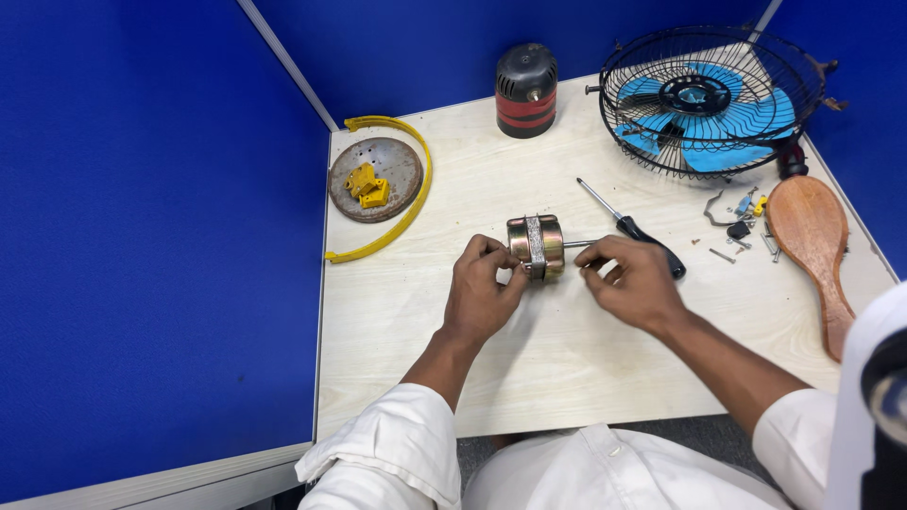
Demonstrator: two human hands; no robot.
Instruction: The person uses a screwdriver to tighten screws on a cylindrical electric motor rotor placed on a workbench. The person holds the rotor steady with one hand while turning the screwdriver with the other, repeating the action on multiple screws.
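A small brass-coloured motor [536, 246] lies on its side near the middle of the pale wooden counter [567, 349], its thin shaft [578, 244] pointing to the right. The left hand [482, 288] is closed on the motor's left end, fingers curled against the casing. The right hand [631, 280] pinches the shaft between thumb and fingertips, just beside the motor body.

A screwdriver [633, 229] with a black handle lies just behind the right hand, slanting toward the far edge. To the far left sit a rusty round plate [397, 179] with yellow plastic pieces [367, 184] on it and a curved yellow strip [411, 203] around its right side. At the back stands a black and red cap [526, 90]. At the far right a wire fan guard [713, 99] holds blue blades [727, 123], with small screws and clips [742, 231] scattered near it and a wooden paddle [817, 246] alongside. Blue partition walls [151, 236] enclose the counter.
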